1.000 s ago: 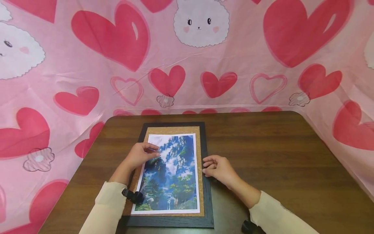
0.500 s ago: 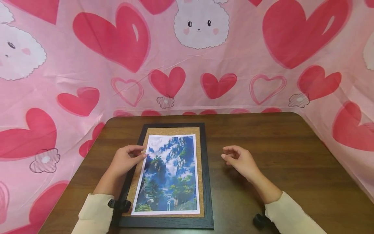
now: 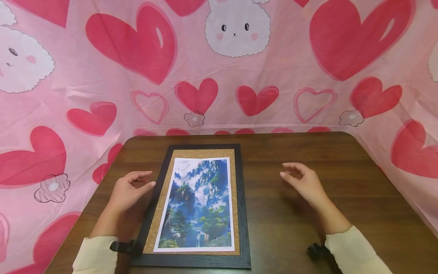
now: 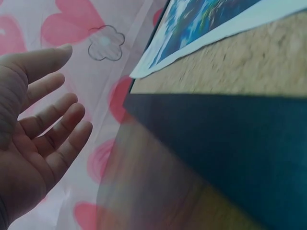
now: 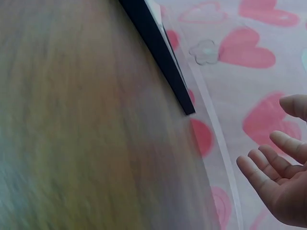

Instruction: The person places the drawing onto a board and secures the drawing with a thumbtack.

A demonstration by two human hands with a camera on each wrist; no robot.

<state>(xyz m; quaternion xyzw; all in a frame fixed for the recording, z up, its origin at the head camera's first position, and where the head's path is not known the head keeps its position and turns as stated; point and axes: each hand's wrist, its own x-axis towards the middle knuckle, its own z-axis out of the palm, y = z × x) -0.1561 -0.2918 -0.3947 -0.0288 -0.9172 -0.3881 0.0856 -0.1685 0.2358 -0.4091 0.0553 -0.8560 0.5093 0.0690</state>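
A printed landscape picture (image 3: 202,205) with mountains, mist and trees lies on a cork board (image 3: 236,228) that has a black frame (image 3: 243,217). Cork shows along every side of the paper. My left hand (image 3: 128,192) hovers just left of the frame, fingers loosely bent and holding nothing. To the right of the board, well apart from it, my right hand (image 3: 306,184) is raised over the table with relaxed fingers and nothing in it. In the left wrist view the paper's edge (image 4: 206,45) looks slightly wavy above the cork.
The board rests on a dark brown wooden table (image 3: 273,152) with rounded far corners. Pink cloth (image 3: 291,57) printed with hearts hangs behind the table and along both sides. A black wrist camera (image 3: 316,251) sits by the right cuff, another (image 3: 126,247) by the left.
Both hands have moved apart, the left from over the picture to the left of the frame, the right from the frame's right edge farther right. Picture and board stay in place.
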